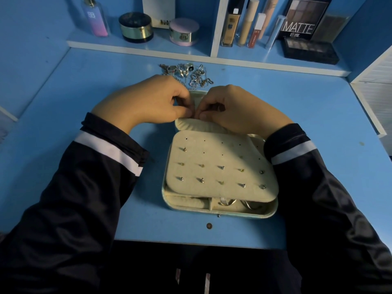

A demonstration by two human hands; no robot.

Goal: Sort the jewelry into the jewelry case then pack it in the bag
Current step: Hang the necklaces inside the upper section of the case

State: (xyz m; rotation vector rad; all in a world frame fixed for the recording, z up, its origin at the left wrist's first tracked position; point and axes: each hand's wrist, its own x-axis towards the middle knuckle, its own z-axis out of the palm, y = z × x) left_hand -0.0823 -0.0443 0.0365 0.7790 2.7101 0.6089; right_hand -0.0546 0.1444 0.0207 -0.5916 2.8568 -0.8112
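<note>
**Blue desk (84, 102): hand and case positions**

You work at a blue desk with a blue shelf (148, 46) along its far edge. The shelf carries cosmetics: a bottle (96, 20), two round jars (135, 27), several tubes (248, 24) and a palette marked MATTE (303, 18).

The jewelry case (167, 200) lies open at the centre of the desk, directly in front of you. A beige earring panel (220, 149) rests across it, with studs (202, 180) seated in its two nearest rows. Metal hoops (228, 202) show in the compartments under the panel's near edge.

The loose jewelry (191, 75) lies in a small pile on the desk just beyond the case, near the shelf.

Your left hand (148, 100) and right hand (237, 107) meet over the far edge of the case. Both have their fingers curled narrow, fingertips drawn together and almost touching. You cannot tell whether either hand pinches a piece. Dark sleeves (63, 187) with a white stripe cover both forearms.
</note>
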